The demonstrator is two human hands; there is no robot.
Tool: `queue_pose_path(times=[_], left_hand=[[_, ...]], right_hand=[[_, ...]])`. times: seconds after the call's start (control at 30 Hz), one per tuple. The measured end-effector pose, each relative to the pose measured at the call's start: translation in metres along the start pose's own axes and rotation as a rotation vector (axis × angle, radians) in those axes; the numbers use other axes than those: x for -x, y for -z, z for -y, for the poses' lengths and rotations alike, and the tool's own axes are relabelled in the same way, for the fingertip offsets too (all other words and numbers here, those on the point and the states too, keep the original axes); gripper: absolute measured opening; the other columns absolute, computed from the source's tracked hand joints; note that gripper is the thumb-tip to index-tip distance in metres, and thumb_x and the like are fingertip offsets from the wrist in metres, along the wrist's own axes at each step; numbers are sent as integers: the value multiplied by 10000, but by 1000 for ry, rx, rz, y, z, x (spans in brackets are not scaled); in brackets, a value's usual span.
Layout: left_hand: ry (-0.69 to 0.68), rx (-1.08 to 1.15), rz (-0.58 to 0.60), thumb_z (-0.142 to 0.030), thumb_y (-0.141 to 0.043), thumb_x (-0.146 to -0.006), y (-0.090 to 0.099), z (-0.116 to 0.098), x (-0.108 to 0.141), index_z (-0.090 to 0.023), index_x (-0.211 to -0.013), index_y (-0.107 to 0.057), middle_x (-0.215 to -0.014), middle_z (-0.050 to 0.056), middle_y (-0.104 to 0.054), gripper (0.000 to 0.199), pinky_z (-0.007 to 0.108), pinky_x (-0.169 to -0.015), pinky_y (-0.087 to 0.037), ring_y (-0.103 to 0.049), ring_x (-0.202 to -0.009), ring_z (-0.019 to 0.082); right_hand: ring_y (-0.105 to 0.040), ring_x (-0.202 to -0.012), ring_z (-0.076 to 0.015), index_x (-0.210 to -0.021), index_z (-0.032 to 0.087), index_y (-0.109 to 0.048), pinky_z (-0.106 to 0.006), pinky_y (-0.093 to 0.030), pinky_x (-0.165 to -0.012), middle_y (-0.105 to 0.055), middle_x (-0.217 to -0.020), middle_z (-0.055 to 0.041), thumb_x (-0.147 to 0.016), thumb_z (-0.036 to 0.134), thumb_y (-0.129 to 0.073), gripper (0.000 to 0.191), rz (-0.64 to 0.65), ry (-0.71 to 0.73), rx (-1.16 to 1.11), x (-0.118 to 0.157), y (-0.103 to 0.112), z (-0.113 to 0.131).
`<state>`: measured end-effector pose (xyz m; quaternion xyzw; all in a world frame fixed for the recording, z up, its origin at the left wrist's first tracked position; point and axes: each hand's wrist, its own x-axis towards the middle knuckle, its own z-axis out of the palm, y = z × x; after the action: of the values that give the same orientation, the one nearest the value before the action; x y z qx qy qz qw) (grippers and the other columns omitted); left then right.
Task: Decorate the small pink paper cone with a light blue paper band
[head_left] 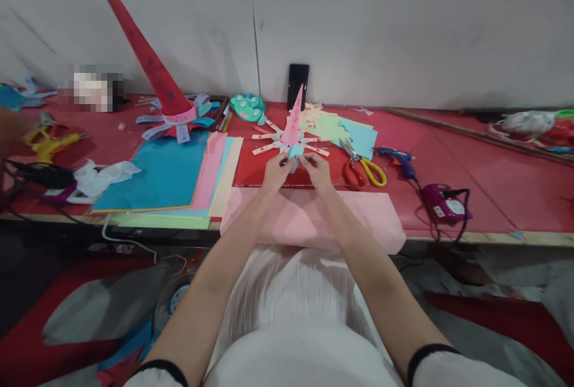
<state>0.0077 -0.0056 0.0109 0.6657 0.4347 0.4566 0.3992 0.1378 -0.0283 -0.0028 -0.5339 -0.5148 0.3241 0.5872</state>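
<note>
My left hand [275, 171] and my right hand [317, 170] meet at the near side of a small paper craft. Between their fingertips is a light blue paper strip [295, 152], pinched from both sides. Above it rises a pink paper cone [293, 122] with dark writing, standing upright. Cream paper strips [265, 149] with red marks spread out from its base. Beneath the craft lies a red sheet or board [251, 168]. Part of the blue strip is hidden by my fingers.
Scissors [364, 168] and a blue glue gun [400, 160] lie right, near a purple power socket [442, 203]. Coloured paper sheets [152, 171] and a tall red cone [143, 49] are left. A phone [297, 85] leans against the wall. Pink paper [309, 213] overhangs the front edge.
</note>
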Motion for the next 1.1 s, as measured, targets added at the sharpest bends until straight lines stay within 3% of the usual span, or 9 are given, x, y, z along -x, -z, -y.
queue_pose_path(times=[0.33,0.57,1.1], left_hand=[[-2,31,-6,-264,-569,-728,0,-2,1,-173,-680,-585,-662,-23,-585,104,226,-649,-417,-505,-633,101],[75,66,-19,-186,-568,-693,-1,-9,0,-171,-740,-608,-760,0,-645,63,226,-697,-447,-563,-715,115],[86,97,-83,-167,-574,-685,-1,-2,-4,-176,-674,-567,-701,-9,-626,16,244,-721,-446,-572,-707,117]], right_hand=[[-579,-744,-155,-747,185,-623,-316,-472,-764,-658,-780,-32,-667,547,-621,370,-26,11,-22,-1,0,-4],[-569,-718,-148,-745,188,-624,-310,-474,-733,-652,-765,-27,-657,563,-634,386,-53,5,-24,-2,0,-8],[-575,-714,-154,-738,190,-626,-325,-474,-750,-657,-758,-31,-680,520,-625,335,-65,19,7,-2,0,-9]])
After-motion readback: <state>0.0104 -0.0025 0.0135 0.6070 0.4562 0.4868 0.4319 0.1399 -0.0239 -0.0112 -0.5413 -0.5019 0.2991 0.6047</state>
